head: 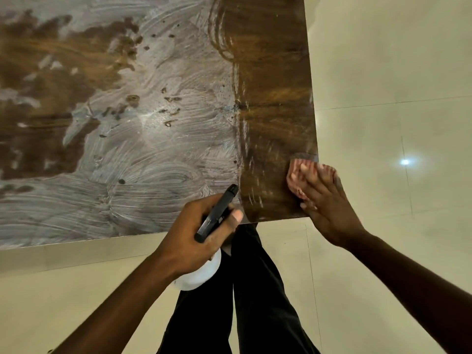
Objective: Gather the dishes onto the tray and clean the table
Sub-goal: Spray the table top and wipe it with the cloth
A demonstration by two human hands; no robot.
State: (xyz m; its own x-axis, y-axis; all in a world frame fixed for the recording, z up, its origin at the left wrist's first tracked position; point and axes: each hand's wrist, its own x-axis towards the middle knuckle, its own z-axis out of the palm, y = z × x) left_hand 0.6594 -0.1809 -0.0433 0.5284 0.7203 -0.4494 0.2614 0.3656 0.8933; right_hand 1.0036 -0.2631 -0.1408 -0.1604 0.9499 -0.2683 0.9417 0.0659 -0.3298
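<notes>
At near right corner of table (270, 72): fingers (314, 180) of right hand (329, 208) are lying straight and slightly spread, pressing a pink striped cloth (296, 166) flat on the wood, just inside the right edge. Cloth is bunching under the fingertips and showing mostly on their far and left sides. Left hand (189, 238) is curling tightly round the neck of a spray bottle (217, 213), thumb lying along the black trigger head; nozzle is pointing up and right over the near table edge, and the white bottle body is hanging below the palm, off the table. White smears (153, 149) are covering most of the left and centre of the tabletop in swirled streaks; the strip along the right edge is showing bare brown wood. Pale tiled floor (383, 72) is surrounding the table; dark trousers (255, 302) are showing below the hands
</notes>
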